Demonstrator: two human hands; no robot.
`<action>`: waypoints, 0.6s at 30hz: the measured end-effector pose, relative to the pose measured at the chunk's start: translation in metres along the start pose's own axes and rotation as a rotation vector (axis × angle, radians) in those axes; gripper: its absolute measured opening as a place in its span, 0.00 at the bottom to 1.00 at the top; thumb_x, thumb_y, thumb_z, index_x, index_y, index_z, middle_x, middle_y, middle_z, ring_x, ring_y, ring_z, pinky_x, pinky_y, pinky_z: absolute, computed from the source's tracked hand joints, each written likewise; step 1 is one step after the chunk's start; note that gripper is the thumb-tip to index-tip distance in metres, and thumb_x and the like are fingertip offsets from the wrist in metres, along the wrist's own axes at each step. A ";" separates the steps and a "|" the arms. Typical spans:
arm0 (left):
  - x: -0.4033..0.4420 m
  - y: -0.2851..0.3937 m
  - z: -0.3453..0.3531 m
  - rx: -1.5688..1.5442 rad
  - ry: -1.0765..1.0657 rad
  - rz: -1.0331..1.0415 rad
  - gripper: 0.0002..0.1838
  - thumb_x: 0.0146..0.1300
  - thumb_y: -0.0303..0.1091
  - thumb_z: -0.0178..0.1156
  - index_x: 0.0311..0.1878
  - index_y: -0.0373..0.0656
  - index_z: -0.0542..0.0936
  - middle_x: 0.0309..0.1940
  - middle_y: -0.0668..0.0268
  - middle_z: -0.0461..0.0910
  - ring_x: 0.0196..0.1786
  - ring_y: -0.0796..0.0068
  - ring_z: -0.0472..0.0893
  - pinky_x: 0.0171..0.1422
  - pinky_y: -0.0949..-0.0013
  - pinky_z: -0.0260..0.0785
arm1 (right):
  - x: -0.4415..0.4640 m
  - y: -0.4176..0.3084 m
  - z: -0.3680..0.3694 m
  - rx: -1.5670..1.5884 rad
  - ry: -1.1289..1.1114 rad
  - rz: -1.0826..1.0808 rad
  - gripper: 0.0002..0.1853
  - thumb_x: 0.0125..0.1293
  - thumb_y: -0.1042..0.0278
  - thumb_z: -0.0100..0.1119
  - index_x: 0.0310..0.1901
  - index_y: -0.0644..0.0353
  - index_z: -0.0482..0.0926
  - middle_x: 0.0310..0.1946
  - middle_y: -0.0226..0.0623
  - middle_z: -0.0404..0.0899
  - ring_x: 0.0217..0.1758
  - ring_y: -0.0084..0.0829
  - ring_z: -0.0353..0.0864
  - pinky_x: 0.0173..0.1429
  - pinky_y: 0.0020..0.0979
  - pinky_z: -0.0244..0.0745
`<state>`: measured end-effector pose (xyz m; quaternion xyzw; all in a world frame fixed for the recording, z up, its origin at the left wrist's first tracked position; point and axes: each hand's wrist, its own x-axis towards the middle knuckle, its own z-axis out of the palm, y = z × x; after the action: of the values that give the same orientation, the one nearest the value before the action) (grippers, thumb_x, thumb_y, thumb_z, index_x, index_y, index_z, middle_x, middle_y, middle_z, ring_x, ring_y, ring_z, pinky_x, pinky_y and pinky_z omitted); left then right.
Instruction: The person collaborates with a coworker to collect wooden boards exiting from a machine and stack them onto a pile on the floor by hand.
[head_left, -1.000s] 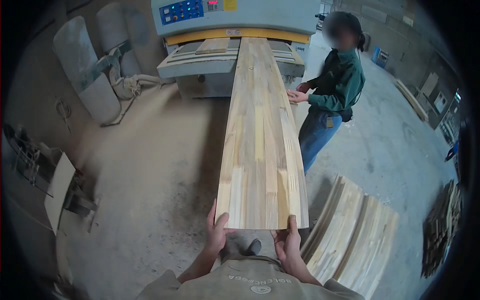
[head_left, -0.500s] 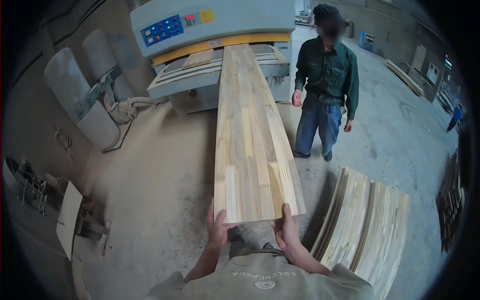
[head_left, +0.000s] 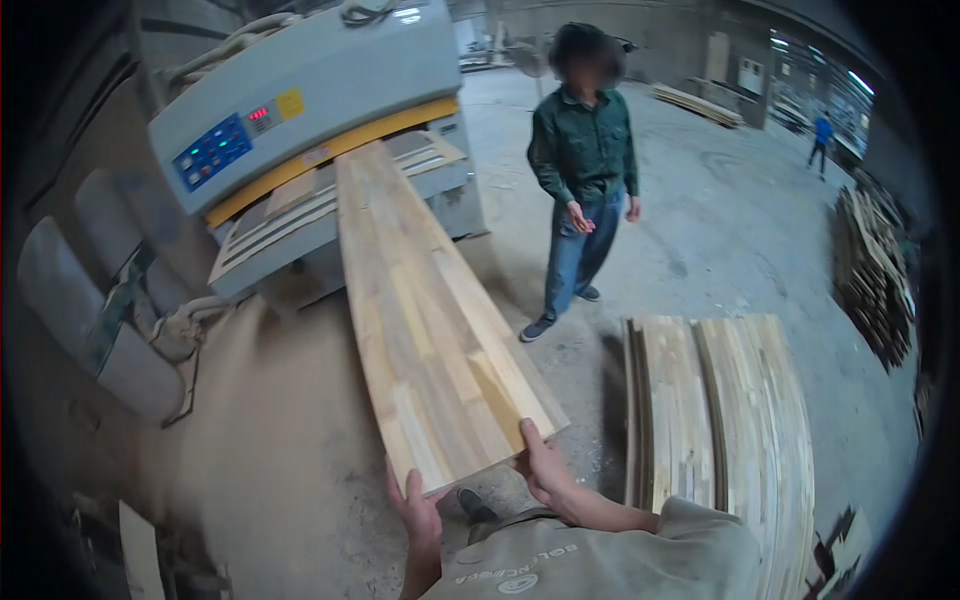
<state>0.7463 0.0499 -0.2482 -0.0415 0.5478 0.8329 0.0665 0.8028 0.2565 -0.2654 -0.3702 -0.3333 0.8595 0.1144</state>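
Note:
A long laminated wood panel (head_left: 430, 310) stretches from my hands to the machine, its far end at the slot under the yellow bar. My left hand (head_left: 416, 505) grips the near left corner, thumb on top and fingers beneath. Toward the near right corner, my right hand (head_left: 545, 462) holds the same edge, also with the thumb on the upper face; the fingers underneath are mostly hidden. The grey machine (head_left: 330, 85) has a blue control panel (head_left: 212, 150) with lit buttons and a red display. Another board (head_left: 290, 195) lies on its bed, left of the panel.
A person in a green shirt (head_left: 585, 145) stands right of the panel, near the machine. Two stacks of wood panels (head_left: 670, 420) sit on the floor to my right. Dust ducts (head_left: 100, 290) stand at left. A wood pile (head_left: 870, 270) and a distant person (head_left: 822, 135) are farther right.
My view has turned to the right, so the machine and panel sit farther left. The panel now slants, and less of it shows outside the machine. Both hands still hold it.

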 end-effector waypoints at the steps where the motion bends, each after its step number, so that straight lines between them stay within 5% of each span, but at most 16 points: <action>1: 0.002 -0.003 0.001 0.020 0.031 -0.024 0.35 0.74 0.34 0.52 0.81 0.49 0.52 0.72 0.54 0.63 0.67 0.49 0.73 0.53 0.38 0.81 | 0.001 -0.001 -0.001 -0.012 0.028 0.016 0.28 0.71 0.44 0.62 0.54 0.65 0.76 0.41 0.35 0.80 0.40 0.26 0.79 0.41 0.31 0.78; 5: 0.008 -0.012 -0.002 0.035 0.033 -0.011 0.35 0.74 0.35 0.52 0.81 0.47 0.52 0.73 0.52 0.61 0.68 0.48 0.71 0.55 0.40 0.80 | -0.010 -0.013 0.013 0.001 0.012 -0.023 0.30 0.70 0.42 0.63 0.52 0.68 0.77 0.41 0.38 0.81 0.39 0.26 0.79 0.43 0.31 0.78; 9: 0.004 -0.004 0.011 0.154 -0.004 0.027 0.35 0.74 0.36 0.52 0.80 0.41 0.52 0.75 0.52 0.61 0.72 0.52 0.68 0.72 0.54 0.69 | 0.000 -0.011 0.009 -0.027 -0.025 -0.054 0.33 0.70 0.39 0.62 0.55 0.67 0.77 0.44 0.35 0.81 0.41 0.23 0.78 0.45 0.29 0.76; 15: 0.027 0.010 0.005 0.876 -0.191 0.599 0.40 0.69 0.24 0.55 0.81 0.37 0.49 0.79 0.49 0.53 0.80 0.52 0.54 0.84 0.53 0.46 | 0.018 -0.010 0.015 -0.055 -0.061 -0.075 0.34 0.71 0.37 0.59 0.57 0.67 0.78 0.48 0.35 0.82 0.46 0.23 0.78 0.49 0.28 0.75; 18: 0.024 0.019 0.011 1.187 -0.126 0.747 0.40 0.68 0.23 0.61 0.80 0.36 0.53 0.75 0.48 0.63 0.77 0.53 0.63 0.82 0.52 0.50 | 0.024 -0.004 0.021 -0.081 -0.036 -0.118 0.37 0.71 0.35 0.57 0.54 0.71 0.80 0.42 0.37 0.82 0.40 0.25 0.77 0.44 0.29 0.74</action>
<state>0.7200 0.0542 -0.2304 0.2409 0.8824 0.3613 -0.1812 0.7709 0.2602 -0.2654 -0.3384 -0.3911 0.8437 0.1439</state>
